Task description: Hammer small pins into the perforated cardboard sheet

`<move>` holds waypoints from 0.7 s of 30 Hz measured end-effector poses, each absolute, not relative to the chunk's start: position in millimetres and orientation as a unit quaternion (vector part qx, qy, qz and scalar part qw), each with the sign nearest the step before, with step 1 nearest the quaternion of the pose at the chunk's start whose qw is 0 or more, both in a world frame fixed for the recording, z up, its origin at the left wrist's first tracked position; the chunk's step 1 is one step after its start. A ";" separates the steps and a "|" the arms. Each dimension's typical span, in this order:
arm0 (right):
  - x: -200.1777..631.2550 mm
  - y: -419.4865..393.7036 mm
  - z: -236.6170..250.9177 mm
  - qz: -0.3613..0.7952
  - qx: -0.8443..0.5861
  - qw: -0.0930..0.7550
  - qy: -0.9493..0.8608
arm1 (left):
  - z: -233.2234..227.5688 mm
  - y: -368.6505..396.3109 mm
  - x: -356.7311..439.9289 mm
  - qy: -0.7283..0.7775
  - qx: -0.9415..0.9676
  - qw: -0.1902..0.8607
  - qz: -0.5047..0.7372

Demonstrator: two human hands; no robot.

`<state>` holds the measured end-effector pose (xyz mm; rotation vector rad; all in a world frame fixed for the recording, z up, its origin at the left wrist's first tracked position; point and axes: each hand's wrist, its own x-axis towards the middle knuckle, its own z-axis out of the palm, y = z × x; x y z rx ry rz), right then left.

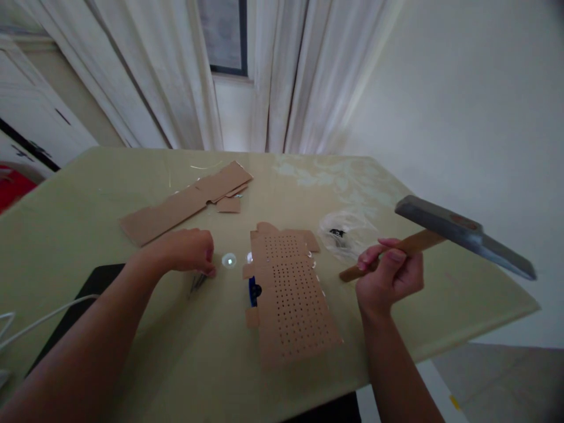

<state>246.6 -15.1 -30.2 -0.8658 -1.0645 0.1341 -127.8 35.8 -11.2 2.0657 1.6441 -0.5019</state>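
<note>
My right hand [390,273] is wrapped round the wooden handle [420,242] of a hammer, holding it off the table. The hammer's long grey metal head [462,229] points out to the right. Over at the left, my left hand [194,252] is closed with its fingertips down, pinching at a small bunch of thin dark metal pieces [198,283] that look like nails. Between the hands lies a brown cardboard sheet [291,294] punched with rows of small holes. A blue and black part [254,292] shows at its left edge, mostly hidden beneath it.
Long cardboard strips [189,205] lie at the back left of the table [308,194]. A clear plastic bag [348,235] with a small black item is right of the punched sheet. A small clear disc [229,260] sits near my left hand. A black mat [94,288] and white cable [57,308] are at left.
</note>
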 end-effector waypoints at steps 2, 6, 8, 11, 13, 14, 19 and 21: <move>247.6 -14.9 -29.9 0.067 -0.398 0.775 -0.485 | -12.8 36.6 -130.3 0.589 0.755 0.241 -0.158; 248.7 -15.1 -29.9 0.075 -0.395 0.776 -0.486 | -14.1 39.2 -134.0 0.581 0.760 0.265 -0.117; 248.9 -15.6 -30.7 0.072 -0.396 0.775 -0.487 | -14.5 40.2 -134.9 0.582 0.760 0.270 -0.100; 248.7 -16.5 -32.2 0.067 -0.404 0.770 -0.489 | -15.4 41.0 -135.3 0.576 0.762 0.284 -0.080; 248.4 -16.9 -32.4 0.066 -0.404 0.767 -0.493 | -16.1 41.5 -135.5 0.569 0.766 0.292 -0.067; 248.2 -17.1 -32.3 0.065 -0.403 0.766 -0.496 | -16.4 41.9 -135.7 0.566 0.768 0.292 -0.059; 247.5 -17.1 -30.9 0.061 -0.396 0.766 -0.503 | -12.4 43.5 -139.7 0.563 0.777 0.282 -0.024; 247.2 -16.9 -30.7 0.059 -0.398 0.766 -0.502 | -5.6 42.8 -141.0 0.562 0.779 0.277 -0.008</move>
